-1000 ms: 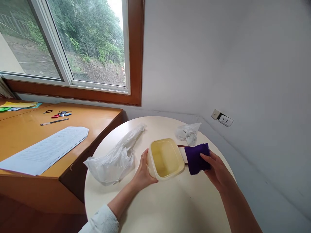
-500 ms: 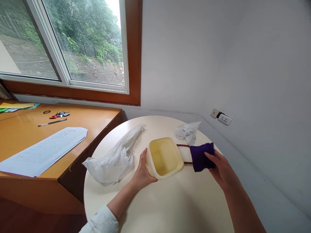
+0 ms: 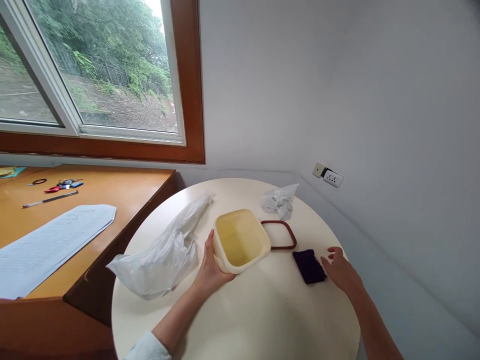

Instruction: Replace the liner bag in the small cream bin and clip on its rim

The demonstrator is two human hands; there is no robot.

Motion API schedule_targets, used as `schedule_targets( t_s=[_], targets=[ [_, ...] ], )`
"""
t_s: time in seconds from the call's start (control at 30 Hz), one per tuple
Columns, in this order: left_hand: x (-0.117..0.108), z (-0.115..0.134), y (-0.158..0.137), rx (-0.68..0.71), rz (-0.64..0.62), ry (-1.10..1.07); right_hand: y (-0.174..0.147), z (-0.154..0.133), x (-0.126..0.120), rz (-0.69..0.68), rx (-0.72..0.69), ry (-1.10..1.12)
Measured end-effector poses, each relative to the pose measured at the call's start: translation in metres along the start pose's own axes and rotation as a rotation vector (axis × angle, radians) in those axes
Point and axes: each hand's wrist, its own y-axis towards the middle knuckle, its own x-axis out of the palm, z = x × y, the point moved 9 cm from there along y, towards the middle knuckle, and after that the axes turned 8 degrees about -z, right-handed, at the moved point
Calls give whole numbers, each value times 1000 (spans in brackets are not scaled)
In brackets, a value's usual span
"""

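purple cloth (image 3: 309, 266) has moved from the right hand (image 3: 340, 271) down onto the counter (image 3: 240, 320); this grip is released, its fingers just beside the cloth. the left hand (image 3: 212, 272) is grasping the tub (image 3: 242, 240), and a brown ring (image 3: 292, 233) lies next to it.

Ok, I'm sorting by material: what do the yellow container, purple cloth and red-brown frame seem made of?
The yellow container looks like plastic with a soft sheen, given its smooth, rounded corners. The purple cloth seems matte fabric: dull, with a slightly fuzzy edge. The red-brown frame may be rubber, silicone or plastic, fairly dull; its thin, even band leaves that open.
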Motion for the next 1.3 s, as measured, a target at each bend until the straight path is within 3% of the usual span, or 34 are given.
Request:
schedule_targets(
  t_s=[0.07,0.13,0.4,0.53,0.7,1.0,1.13,1.3],
  targets=[
    [0,-2,1,-11,14,18,7,3,0,9,-43,-34],
    [1,-3,3,-16,16,4,17,-12,1,-16,-117,-15],
    [2,-13,9,-75,-31,-100,106,-126,13,-33,-310,27],
    [-1,-16,12,-56,-51,-68,146,-163,38,-69,-317,27],
    [0,-22,13,-63,-95,-83,167,-179,57,-86,-278,65],
    [0,-25,14,-89,-103,-150,165,-207,20,16,-323,356],
    [0,-22,14,-85,-115,-155,144,-233,-8,45,-403,561],
    [1,-17,14,-73,-147,-162,97,-288,-53,16,-566,809]
  ],
)
